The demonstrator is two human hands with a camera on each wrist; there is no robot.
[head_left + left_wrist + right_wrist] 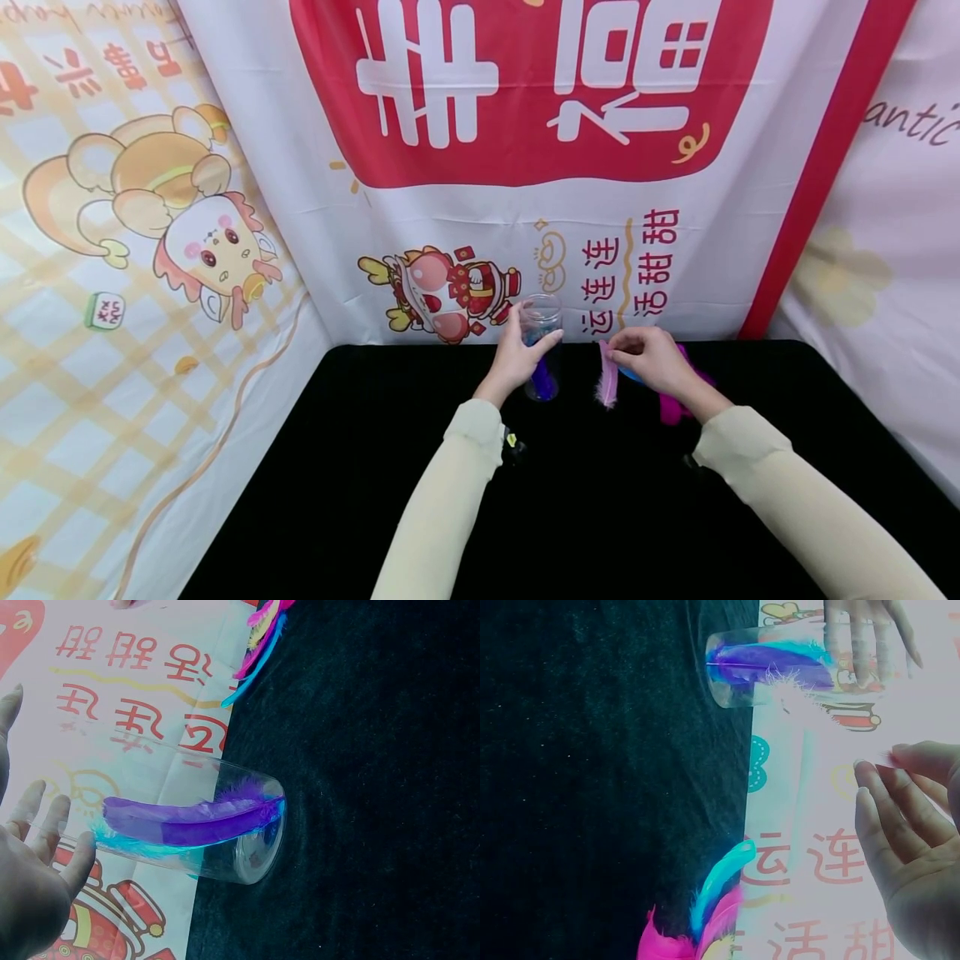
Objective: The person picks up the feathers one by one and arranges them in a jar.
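A tall clear cup (552,313) stands upright near the table's far edge. Inside it are a purple feather (184,822) and a light-blue feather (150,841), seen through the wall in the wrist views. My left hand (513,353) holds the cup from the left, thumb on the near side and fingers on the far side. To the right of the cup, my right hand (649,358) pinches a pale pink feather (607,380) at its quill end between thumb and fingertips. The feather hangs with its fluffy end downward, apart from the cup.
Beside and partly behind the right hand lie loose feathers on the black table (600,517): a magenta feather (671,410), a blue feather (718,883) and a yellowish feather (718,948). A printed cloth (450,217) hangs right behind the table's far edge.
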